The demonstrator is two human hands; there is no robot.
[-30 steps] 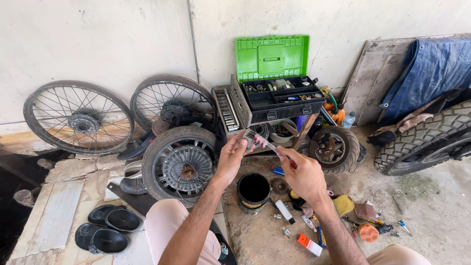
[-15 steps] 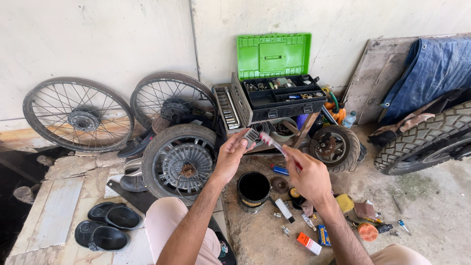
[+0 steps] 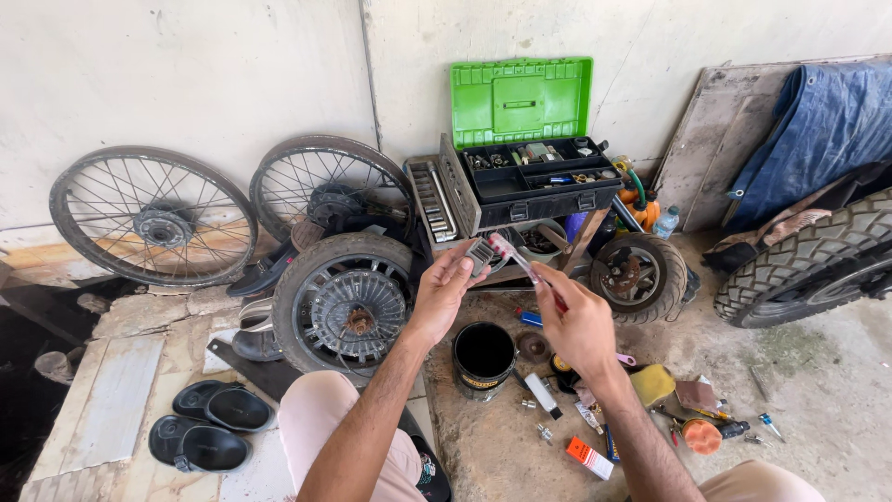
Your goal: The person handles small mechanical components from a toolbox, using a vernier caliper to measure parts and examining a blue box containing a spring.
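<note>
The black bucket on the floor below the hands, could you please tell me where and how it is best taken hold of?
Grip the black bucket by its round upper rim, coming straight down from above. It stands upright with its mouth open, and no handle shows. The near side looks freest: the left hand and right hand are raised just above it, and small parts crowd its right side.

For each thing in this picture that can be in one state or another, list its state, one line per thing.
Toolbox: lid up, open.
Black can: open, no lid.
Spoked wheels: off any bike, leaning on the wall.
Left hand: holding a small grey part.
Right hand: holding a toothbrush, bristles at the part.
</note>
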